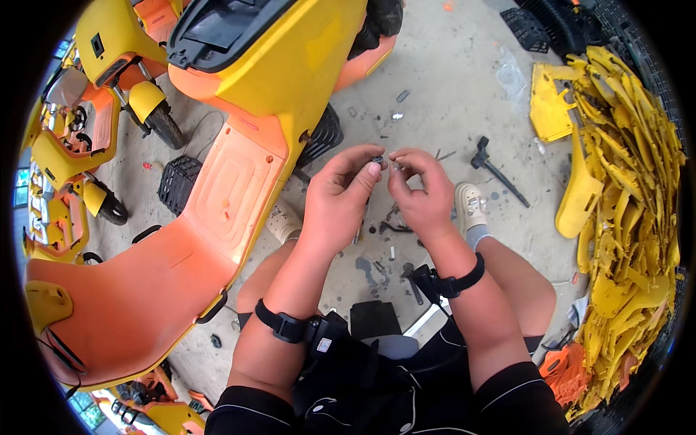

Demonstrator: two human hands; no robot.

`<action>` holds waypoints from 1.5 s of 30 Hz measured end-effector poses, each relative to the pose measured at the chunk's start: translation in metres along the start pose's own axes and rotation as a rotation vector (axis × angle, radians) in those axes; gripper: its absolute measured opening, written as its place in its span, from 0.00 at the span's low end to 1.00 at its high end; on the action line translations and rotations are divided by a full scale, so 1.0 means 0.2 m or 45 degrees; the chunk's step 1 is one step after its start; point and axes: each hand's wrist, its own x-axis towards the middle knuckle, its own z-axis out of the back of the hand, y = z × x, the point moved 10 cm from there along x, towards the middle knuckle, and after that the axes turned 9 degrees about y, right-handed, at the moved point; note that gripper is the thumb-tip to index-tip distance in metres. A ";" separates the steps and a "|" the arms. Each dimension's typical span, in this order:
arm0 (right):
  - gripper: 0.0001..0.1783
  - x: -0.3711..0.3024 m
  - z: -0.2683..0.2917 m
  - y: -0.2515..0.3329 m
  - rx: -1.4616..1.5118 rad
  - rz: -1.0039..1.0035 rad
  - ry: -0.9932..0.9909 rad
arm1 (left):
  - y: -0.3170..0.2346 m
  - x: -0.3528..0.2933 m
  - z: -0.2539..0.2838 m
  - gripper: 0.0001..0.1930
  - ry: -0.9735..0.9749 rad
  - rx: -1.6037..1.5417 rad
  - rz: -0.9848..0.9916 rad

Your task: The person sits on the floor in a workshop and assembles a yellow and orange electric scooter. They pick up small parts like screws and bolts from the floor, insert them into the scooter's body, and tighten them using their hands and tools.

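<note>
My left hand (339,194) pinches a small dark round part (378,159) between thumb and fingertips. Just to its right, my right hand (423,190) is closed with thumb and index finger together on a small metallic piece (395,166); its exact kind is too small to make out. The fingertips of both hands are close together, above the floor between my knees. On my left stands a yellow and orange electric scooter (239,156), with its flat orange footboard beside my left forearm.
Several more yellow scooters (109,43) stand at the far left. A tall pile of yellow body panels (623,188) lines the right side, with orange panels (565,373) near its foot. A black bar-shaped tool (500,174), a hammer (413,283) and small scraps lie on the concrete floor.
</note>
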 end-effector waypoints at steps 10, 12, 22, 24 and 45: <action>0.13 -0.01 0.16 0.38 -0.195 0.082 0.128 | -0.17 -0.09 -0.06 0.14 0.048 -0.049 -0.200; 0.12 -0.01 0.20 0.44 -0.280 0.097 0.156 | -0.16 -0.10 -0.06 0.13 0.082 0.040 -0.210; 0.11 -0.05 0.32 0.51 -0.539 0.171 0.266 | -0.21 -0.12 -0.17 0.10 0.162 0.291 -0.352; 0.12 -0.04 0.33 0.51 -0.595 0.196 0.292 | -0.21 -0.11 -0.20 0.10 0.179 0.382 -0.348; 0.07 -0.05 0.35 0.32 -0.704 0.001 0.486 | -0.08 -0.09 -0.30 0.11 0.190 0.669 -0.328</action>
